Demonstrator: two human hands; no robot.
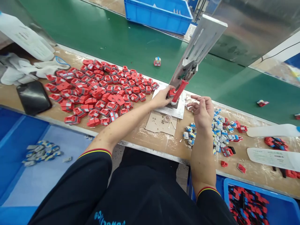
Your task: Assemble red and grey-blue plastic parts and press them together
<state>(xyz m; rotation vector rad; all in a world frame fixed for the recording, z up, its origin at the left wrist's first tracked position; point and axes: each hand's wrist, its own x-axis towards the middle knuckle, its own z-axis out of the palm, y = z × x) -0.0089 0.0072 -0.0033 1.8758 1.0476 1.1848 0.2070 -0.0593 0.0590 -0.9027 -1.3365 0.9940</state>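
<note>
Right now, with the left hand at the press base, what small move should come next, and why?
Probably the right hand should take the red lever handle: it hovers free beside it, while the left hand holds a red part on the metal base plate under it.

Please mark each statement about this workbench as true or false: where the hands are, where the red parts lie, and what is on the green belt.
1. The left hand holds a red part at the base of the press. True.
2. The right hand grips the red press handle. False: it is raised beside the press, apart from the handle.
3. The big pile of red parts lies left of the press. True.
4. The green belt carries no parts. False: a small assembled piece sits on it.
</note>
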